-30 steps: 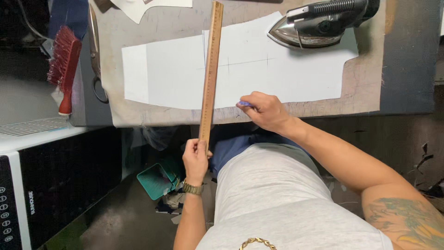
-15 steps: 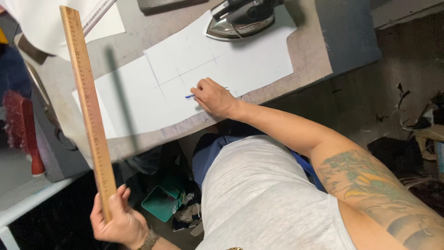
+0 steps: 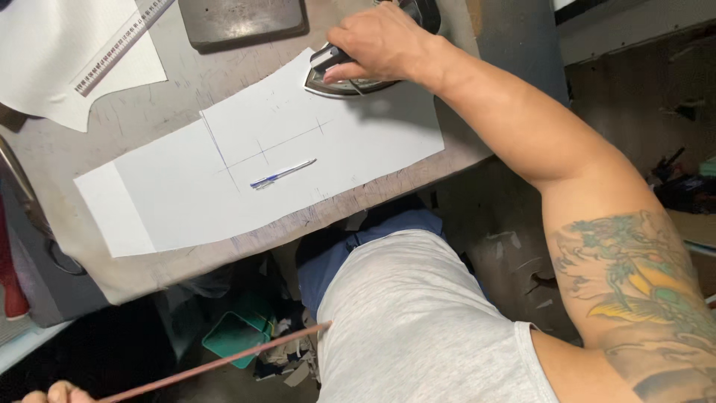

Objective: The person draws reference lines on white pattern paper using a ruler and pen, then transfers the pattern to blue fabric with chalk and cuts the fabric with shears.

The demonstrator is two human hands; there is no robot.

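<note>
Worktable (image 3: 179, 246): one pen (image 3: 283, 174), two rulers | right hand (image 3: 380, 41) clamped on iron (image 3: 350, 78) | left hand (image 3: 56, 392) grips wooden ruler (image 3: 216, 363)

- I counted one iron (image 3: 358, 75).
- I counted one blue pen (image 3: 282, 174).
- I saw two rulers: one wooden ruler (image 3: 216, 364), one clear ruler (image 3: 119, 46).
- I noted two white paper sheets (image 3: 186, 194) (image 3: 45, 60).
- I saw two hands: right hand (image 3: 377, 41), left hand (image 3: 56, 392).
</note>
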